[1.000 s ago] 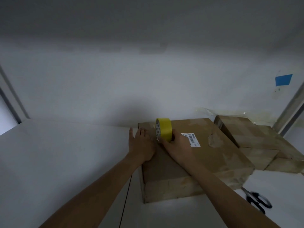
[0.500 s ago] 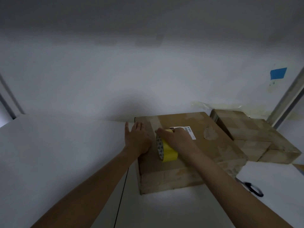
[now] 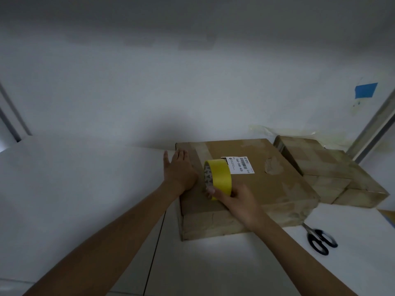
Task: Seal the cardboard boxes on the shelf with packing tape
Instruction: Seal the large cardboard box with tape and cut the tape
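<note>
The right hand (image 3: 239, 200) pinches the near, lower edge of a yellow roll of packing tape (image 3: 218, 177), fingers and thumb curled round its rim, and holds the roll standing on edge on top of a wide, flat brown cardboard box (image 3: 275, 189). The roll's open side, printed with small dark marks, faces left. Just to its left, the left hand (image 3: 178, 170) lies flat on the box lid with fingers straight and close together, pressing down beside a paler strip of tape (image 3: 204, 151) that runs from the box's far edge toward the roll. To the right of the roll a white shipping label with a barcode (image 3: 240, 165) is stuck to the lid, and further right there is a torn, scuffed patch (image 3: 272, 165). The box sits on a white shelf surface (image 3: 85, 189) against a white wall. A second, smaller brown cardboard box (image 3: 324, 165) rests against its right side, tilted. Black-handled scissors (image 3: 319, 240) lie on the shelf near the big box's front right corner. A blue piece of tape (image 3: 365, 90) is stuck high on the wall at right.
</note>
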